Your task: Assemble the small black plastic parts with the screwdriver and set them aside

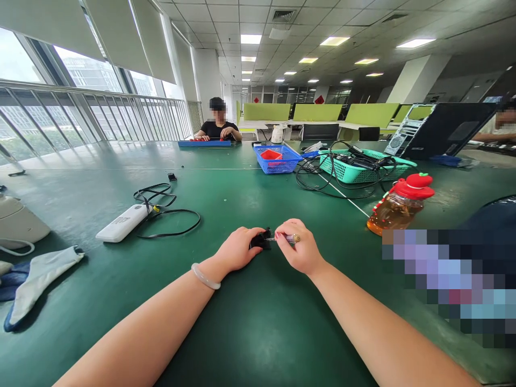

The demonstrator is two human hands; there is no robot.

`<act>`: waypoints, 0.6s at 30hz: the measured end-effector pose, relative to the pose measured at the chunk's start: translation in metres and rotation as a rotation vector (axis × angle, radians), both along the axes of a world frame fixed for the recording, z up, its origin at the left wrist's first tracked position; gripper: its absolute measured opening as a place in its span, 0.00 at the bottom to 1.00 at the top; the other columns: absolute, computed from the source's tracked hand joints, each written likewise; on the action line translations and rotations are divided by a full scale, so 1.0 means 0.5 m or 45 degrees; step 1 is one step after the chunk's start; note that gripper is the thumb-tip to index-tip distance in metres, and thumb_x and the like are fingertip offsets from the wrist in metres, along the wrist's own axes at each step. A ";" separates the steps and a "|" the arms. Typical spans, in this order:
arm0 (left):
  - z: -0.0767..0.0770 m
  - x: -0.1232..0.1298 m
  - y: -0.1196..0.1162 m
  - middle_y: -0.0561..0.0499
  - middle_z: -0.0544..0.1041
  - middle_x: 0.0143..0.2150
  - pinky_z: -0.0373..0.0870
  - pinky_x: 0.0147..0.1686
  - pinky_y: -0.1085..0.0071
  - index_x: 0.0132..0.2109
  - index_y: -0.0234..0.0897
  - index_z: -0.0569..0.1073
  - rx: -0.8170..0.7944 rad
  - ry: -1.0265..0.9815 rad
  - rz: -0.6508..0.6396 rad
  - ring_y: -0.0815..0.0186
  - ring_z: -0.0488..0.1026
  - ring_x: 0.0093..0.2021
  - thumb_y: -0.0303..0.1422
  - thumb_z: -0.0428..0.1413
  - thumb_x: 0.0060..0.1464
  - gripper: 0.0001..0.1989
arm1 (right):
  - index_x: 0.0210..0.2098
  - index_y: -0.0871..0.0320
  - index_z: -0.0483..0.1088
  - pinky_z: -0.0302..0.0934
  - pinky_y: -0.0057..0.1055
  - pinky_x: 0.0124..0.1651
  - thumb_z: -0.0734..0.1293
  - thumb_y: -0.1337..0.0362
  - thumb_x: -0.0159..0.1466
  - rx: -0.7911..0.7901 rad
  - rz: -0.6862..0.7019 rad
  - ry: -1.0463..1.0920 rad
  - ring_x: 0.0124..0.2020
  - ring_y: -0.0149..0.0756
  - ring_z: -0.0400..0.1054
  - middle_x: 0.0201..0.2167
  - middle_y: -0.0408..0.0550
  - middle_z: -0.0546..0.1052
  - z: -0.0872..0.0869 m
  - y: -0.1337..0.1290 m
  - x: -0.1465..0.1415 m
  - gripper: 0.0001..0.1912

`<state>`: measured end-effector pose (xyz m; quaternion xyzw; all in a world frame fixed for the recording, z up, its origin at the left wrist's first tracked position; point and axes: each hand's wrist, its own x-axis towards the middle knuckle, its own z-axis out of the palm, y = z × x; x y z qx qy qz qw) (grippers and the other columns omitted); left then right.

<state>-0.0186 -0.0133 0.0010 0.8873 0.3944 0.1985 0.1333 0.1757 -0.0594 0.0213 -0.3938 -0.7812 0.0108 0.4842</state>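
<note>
My left hand [237,248], with a pale bangle [205,277] on its wrist, is closed on a small black part [262,240] and steadies it at the middle of the green table [258,322]. The part's exact kind is too small to tell. In my right hand [301,255] the fingers are wrapped round what looks like a screwdriver [295,238] with a gold-coloured handle end. Its thin metal shaft points left and meets the black part, or comes very close to it. My fingers hide some of both things.
To the left lie a white power bank [123,223] with a black cable [177,210] and a glove [44,279]. Beyond my hands stand a blue basket [278,161] and a green basket [350,171] of cables. A red-lidded bottle [399,207] is at right. A person [218,126] sits opposite.
</note>
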 end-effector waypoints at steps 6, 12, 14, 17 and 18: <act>0.002 0.002 -0.003 0.48 0.78 0.54 0.70 0.54 0.57 0.59 0.42 0.68 -0.011 -0.002 -0.008 0.55 0.73 0.51 0.34 0.56 0.57 0.22 | 0.27 0.53 0.66 0.60 0.37 0.44 0.58 0.64 0.66 -0.192 0.007 -0.058 0.29 0.35 0.66 0.25 0.42 0.76 -0.003 0.003 -0.001 0.12; 0.007 0.003 -0.008 0.48 0.78 0.53 0.70 0.54 0.58 0.58 0.42 0.69 -0.005 -0.028 0.007 0.57 0.74 0.51 0.35 0.56 0.57 0.21 | 0.28 0.54 0.68 0.60 0.34 0.40 0.58 0.62 0.66 -0.299 -0.022 -0.061 0.31 0.36 0.68 0.26 0.43 0.76 -0.001 0.005 0.002 0.12; 0.008 0.002 -0.009 0.49 0.78 0.54 0.69 0.55 0.58 0.58 0.42 0.69 0.005 -0.051 0.001 0.57 0.73 0.52 0.35 0.55 0.57 0.21 | 0.28 0.54 0.69 0.60 0.33 0.38 0.58 0.61 0.67 -0.319 -0.021 -0.051 0.31 0.36 0.68 0.27 0.44 0.76 -0.002 0.007 0.003 0.13; 0.010 0.002 -0.010 0.49 0.78 0.53 0.68 0.56 0.59 0.57 0.43 0.70 0.024 -0.083 -0.009 0.58 0.73 0.52 0.35 0.55 0.58 0.20 | 0.28 0.54 0.69 0.60 0.32 0.37 0.58 0.61 0.67 -0.315 -0.010 -0.026 0.30 0.36 0.68 0.25 0.43 0.75 -0.002 0.007 0.002 0.13; 0.011 0.003 -0.010 0.49 0.78 0.53 0.69 0.56 0.59 0.57 0.42 0.70 0.029 -0.095 -0.009 0.58 0.73 0.52 0.35 0.55 0.58 0.20 | 0.28 0.54 0.69 0.60 0.32 0.37 0.59 0.60 0.66 -0.301 0.004 -0.016 0.30 0.36 0.68 0.25 0.43 0.75 -0.001 0.006 0.002 0.13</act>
